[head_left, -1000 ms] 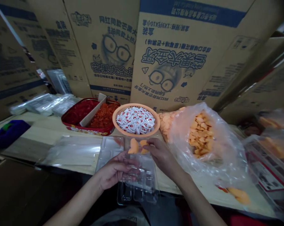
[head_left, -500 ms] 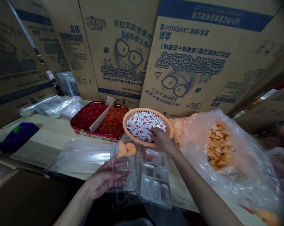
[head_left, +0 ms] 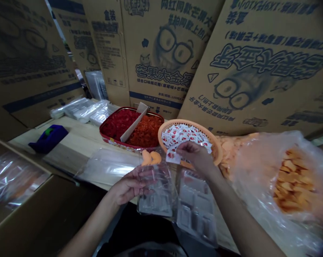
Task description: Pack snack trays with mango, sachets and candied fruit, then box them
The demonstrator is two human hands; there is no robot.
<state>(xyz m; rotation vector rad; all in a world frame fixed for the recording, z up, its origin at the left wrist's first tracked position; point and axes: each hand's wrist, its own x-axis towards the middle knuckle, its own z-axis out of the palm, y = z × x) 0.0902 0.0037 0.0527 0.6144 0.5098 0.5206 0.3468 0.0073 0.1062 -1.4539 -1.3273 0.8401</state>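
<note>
My left hand (head_left: pixel 131 186) grips a clear plastic tray (head_left: pixel 157 200) by its left side. Two orange candy pieces (head_left: pixel 151 157) lie in the tray's far end. Between the fingertips of my right hand (head_left: pixel 196 155) is a small white sachet (head_left: pixel 173 156) with a red print, held over the near rim of a round orange basket (head_left: pixel 217 151). Many similar sachets (head_left: pixel 186 134) fill that basket. Another clear compartment tray (head_left: pixel 196 210) lies on the table to the right of the held one.
Behind the basket's left side stands a red tin (head_left: pixel 115 140) of red and orange bits, split by a cardboard strip. A big clear bag (head_left: pixel 253 167) of orange pieces lies at right. A blue tape dispenser (head_left: pixel 49 137) and wrapped plastic trays (head_left: pixel 81 109) are at left. Cardboard boxes (head_left: pixel 161 82) wall the back.
My right hand has lifted a sachet out of the basket and brought it toward the tray. The camera view has shifted, so the scene sits further right.
</note>
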